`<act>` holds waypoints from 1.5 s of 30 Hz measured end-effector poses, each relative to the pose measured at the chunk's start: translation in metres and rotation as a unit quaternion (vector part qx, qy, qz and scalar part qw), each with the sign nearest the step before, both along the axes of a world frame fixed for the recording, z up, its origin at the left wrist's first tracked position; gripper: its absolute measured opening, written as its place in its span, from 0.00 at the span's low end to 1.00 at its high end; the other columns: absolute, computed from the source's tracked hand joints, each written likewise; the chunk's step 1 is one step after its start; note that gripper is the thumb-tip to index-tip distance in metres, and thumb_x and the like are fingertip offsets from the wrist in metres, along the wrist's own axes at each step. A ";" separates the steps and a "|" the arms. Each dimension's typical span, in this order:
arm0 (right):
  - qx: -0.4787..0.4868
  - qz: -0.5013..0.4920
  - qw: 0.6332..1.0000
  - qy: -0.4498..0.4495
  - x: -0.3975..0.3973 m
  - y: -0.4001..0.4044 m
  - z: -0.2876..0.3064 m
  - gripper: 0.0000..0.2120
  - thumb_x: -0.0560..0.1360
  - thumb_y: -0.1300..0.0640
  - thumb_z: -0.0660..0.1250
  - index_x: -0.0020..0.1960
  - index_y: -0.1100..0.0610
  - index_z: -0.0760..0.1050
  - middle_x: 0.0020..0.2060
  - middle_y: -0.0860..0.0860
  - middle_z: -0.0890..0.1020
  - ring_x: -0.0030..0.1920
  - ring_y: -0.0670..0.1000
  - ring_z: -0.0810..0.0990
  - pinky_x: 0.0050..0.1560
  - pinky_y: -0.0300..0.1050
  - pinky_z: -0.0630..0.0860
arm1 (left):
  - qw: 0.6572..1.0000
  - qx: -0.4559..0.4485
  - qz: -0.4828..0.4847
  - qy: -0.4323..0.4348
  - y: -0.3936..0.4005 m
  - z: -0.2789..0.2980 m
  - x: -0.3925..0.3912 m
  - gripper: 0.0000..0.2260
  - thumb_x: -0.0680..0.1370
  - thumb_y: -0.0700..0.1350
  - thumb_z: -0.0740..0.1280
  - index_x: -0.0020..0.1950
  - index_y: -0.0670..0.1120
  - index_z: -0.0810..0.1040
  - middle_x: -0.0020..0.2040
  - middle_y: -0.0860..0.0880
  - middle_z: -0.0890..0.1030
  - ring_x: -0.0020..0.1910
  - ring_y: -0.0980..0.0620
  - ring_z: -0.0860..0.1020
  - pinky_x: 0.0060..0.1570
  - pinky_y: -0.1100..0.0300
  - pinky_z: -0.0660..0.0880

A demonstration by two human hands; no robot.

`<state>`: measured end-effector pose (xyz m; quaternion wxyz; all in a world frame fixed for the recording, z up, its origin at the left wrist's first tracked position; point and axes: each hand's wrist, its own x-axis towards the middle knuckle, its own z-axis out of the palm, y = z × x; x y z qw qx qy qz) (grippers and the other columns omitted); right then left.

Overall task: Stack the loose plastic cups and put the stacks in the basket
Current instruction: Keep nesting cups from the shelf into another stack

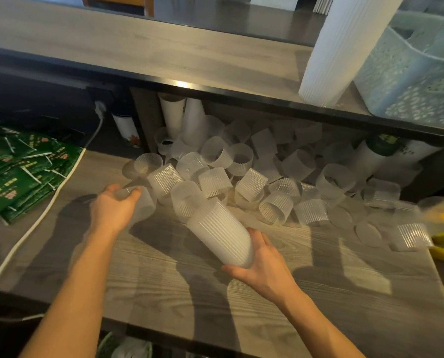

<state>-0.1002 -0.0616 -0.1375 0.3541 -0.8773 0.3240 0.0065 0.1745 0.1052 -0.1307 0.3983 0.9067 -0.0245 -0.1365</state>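
Cup stack (pixel 222 237) centre frame, tilted, gripped by right hand (pixel 263 266). Left hand (pixel 113 208) left of centre, fingers curled around single loose cup (pixel 140 202).

Your 2 bare forearms reach forward. Your left hand (pixel 113 208) is palm down, fingers curled closed around something. Your right hand (pixel 261 264) is turned palm up, thumb and fingers wrapped in a grip.

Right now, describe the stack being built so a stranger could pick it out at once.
Start at the grey wood-grain counter under the shelf. In front of the heap of loose cups, the right hand holds a stack of cups tilted toward the pile. It is the only tall, opaque-white ribbed column there; the others are single and see-through.
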 end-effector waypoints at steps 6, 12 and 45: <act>0.013 0.003 1.000 -0.005 -0.005 -0.002 -0.001 0.44 0.64 0.36 0.75 0.72 0.49 0.59 0.57 0.43 0.69 0.58 0.49 0.73 0.55 0.46 0.73 | 0.993 -0.101 0.031 0.055 0.019 -0.003 -0.029 0.38 0.62 0.70 0.67 0.66 0.50 0.75 0.55 0.45 0.80 0.55 0.42 0.80 0.58 0.42 0.77; -0.002 0.026 1.000 0.009 -0.010 -0.004 0.000 0.45 0.64 0.35 0.74 0.73 0.49 0.58 0.59 0.45 0.70 0.58 0.50 0.74 0.54 0.46 0.73 | 0.953 -0.261 0.090 0.126 0.015 -0.003 -0.069 0.27 0.65 0.66 0.73 0.56 0.49 0.79 0.54 0.48 0.82 0.55 0.47 0.80 0.61 0.46 0.76; -0.002 0.035 0.999 0.006 -0.014 -0.002 -0.001 0.44 0.64 0.35 0.74 0.72 0.49 0.60 0.57 0.44 0.69 0.58 0.50 0.75 0.51 0.45 0.72 | 0.975 0.095 -0.083 -0.181 0.009 -0.031 -0.047 0.39 0.74 0.62 0.68 0.78 0.45 0.60 0.76 0.40 0.58 0.73 0.38 0.56 0.71 0.36 0.59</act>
